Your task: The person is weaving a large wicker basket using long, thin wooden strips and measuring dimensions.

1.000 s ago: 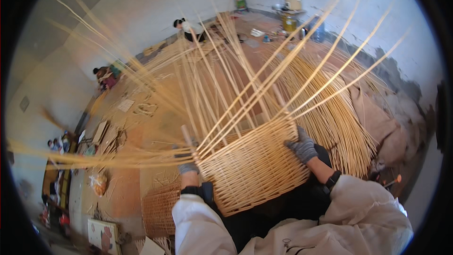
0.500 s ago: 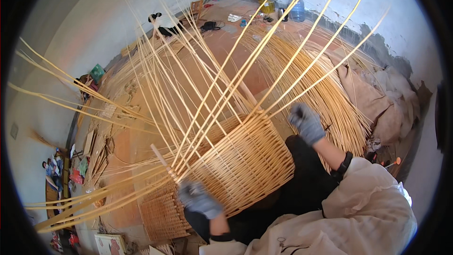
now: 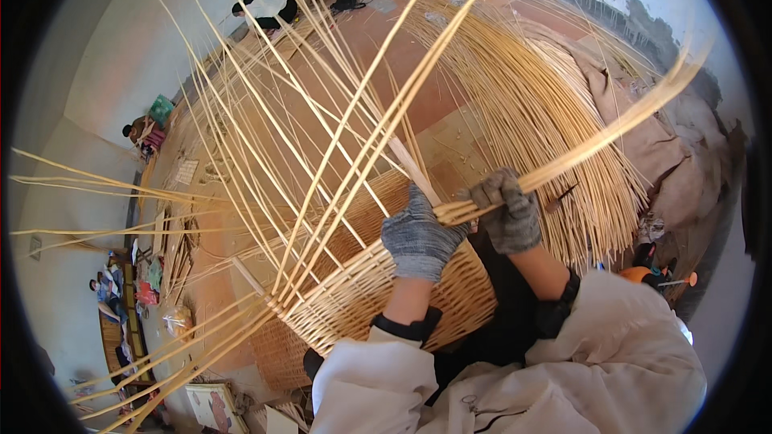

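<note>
A half-woven wicker basket point(image 3: 346, 305) lies tilted in front of me, long pale willow rods point(image 3: 346, 128) fanning up from its edge. My left hand point(image 3: 425, 233), in a grey knit glove, is closed at the basket's right corner, its thumb beside a thick wooden stake point(image 3: 412, 165); its fingertips are partly hidden. Just right of it, my gloved right hand point(image 3: 508, 210) is closed round a bundle of rods point(image 3: 599, 145) bent over to the right, their far ends blurred. Another stake point(image 3: 248, 275) sticks out at the left corner, where more rods point(image 3: 181, 354) spread leftward.
A large heap of loose rods point(image 3: 531, 104) covers the floor at right, beside brown cloth point(image 3: 683, 169). An orange-handled tool point(image 3: 639, 275) lies near my right sleeve. Other people point(image 3: 269, 16) crouch or sit at the far left. Flat wood pieces point(image 3: 178, 249) lie left.
My left hand has moved from the basket's left corner to its right corner. My right hand has taken hold of the right-hand rods and bent them rightward. The view has shifted.
</note>
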Demonstrator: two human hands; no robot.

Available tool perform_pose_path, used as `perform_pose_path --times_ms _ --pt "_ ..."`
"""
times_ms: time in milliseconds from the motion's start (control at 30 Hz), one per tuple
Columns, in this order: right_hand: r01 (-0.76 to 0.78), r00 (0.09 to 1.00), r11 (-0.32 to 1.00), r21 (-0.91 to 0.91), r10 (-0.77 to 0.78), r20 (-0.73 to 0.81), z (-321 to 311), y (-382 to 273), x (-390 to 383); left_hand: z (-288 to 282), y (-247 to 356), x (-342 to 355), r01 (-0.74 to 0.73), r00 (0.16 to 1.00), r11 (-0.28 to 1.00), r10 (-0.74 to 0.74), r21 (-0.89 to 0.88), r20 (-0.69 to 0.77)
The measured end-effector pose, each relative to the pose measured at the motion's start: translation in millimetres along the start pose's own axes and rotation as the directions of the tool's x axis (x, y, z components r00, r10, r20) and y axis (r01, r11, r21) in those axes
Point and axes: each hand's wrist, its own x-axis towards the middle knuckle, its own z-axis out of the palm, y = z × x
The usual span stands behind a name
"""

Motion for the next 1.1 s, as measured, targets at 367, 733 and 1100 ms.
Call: perform_pose_path --times_ms 367,733,1100 --pt "-0.082 0.996 0.972 -0.219 0.07 -0.06 2 -18 -6 -14 7 2 0.031 0.999 0.997 -0.032 0.073 0.016" --pt "-0.314 0.897 0.277 -0.908 0.399 -0.188 103 11 -50 -15 -59 -74 -0.39 0.8 0.906 0.245 -0.165 -0.547" --pt "0.873 0.444 -0.479 0.096 0.859 0.254 160 160 21 -28 -220 -159 -0.119 0.549 0.435 -0.72 -0.893 -0.424"
